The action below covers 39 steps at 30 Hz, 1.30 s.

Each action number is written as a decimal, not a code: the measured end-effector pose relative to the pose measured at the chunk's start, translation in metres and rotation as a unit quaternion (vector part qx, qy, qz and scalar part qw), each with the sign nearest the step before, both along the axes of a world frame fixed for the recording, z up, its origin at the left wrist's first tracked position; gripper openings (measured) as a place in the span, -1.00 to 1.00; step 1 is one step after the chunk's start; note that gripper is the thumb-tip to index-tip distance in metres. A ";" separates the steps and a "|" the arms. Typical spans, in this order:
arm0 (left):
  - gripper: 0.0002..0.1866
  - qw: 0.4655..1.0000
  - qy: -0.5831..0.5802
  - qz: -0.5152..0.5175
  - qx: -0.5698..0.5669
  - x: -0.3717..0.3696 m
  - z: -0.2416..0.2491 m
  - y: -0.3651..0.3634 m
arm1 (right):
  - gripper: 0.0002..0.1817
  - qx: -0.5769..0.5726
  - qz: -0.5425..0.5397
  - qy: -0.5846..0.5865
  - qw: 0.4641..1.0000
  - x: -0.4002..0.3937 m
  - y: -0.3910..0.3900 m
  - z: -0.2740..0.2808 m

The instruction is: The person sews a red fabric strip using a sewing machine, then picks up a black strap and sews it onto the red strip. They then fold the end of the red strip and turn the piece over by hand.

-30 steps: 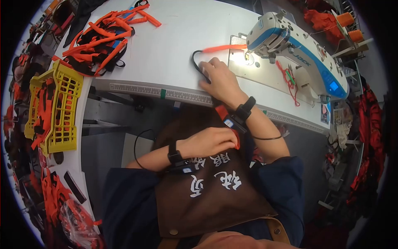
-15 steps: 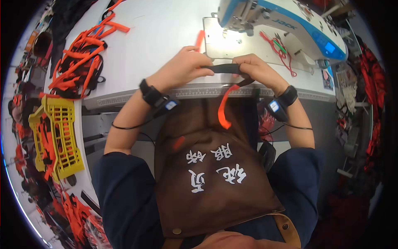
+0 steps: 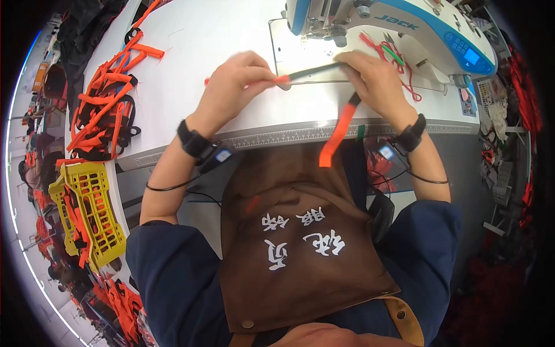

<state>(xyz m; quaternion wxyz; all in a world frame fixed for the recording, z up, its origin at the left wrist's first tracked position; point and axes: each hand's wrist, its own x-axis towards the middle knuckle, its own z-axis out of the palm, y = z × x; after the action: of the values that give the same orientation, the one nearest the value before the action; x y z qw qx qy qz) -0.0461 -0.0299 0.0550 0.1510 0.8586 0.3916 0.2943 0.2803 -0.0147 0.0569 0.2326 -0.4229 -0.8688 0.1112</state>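
A narrow strap [image 3: 312, 72], black in the middle with orange parts, is stretched between my two hands just in front of the sewing machine [image 3: 399, 23]. My left hand [image 3: 236, 84] is closed on an orange part of it, and a bit of orange shows left of the fingers. Farther right, my right hand [image 3: 373, 78] pinches the black part, thumb below and fingers on top. From under that hand an orange tail [image 3: 339, 134] hangs over the table's front edge. The metal needle plate [image 3: 280, 49] lies beneath and behind the strap.
Tangled orange and black straps [image 3: 110, 98] lie on the table's left side. Below them, a yellow basket [image 3: 104, 214] holds more straps. Green-handled snips [image 3: 393, 55] and red cord [image 3: 413, 89] rest beside the machine. A ruler strip [image 3: 260, 137] runs along the front edge.
Both hands have moved forward and farther apart, drawing out more strap between them. An orange part now shows at my left fingertips. The orange tail has swung right, and the view has shifted slightly.
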 end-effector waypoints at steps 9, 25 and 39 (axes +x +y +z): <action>-0.83 0.980 0.121 -0.022 0.154 0.018 -0.034 0.024 | -0.60 0.199 0.029 -0.140 0.970 -0.024 -0.025 -0.038; -0.59 0.993 0.085 -0.008 0.079 0.033 -0.034 0.007 | -0.60 0.227 0.090 -0.148 0.958 -0.017 0.023 -0.036; -0.81 0.996 0.056 0.000 0.066 0.044 -0.044 0.071 | -0.67 0.085 0.037 0.024 0.995 -0.034 0.038 -0.055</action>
<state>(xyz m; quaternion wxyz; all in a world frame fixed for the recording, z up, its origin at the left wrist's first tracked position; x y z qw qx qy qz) -0.0025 0.0411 0.0112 0.0719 0.8820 0.3786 0.2714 0.2462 0.0234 0.0014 0.2841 -0.3664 -0.8843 0.0554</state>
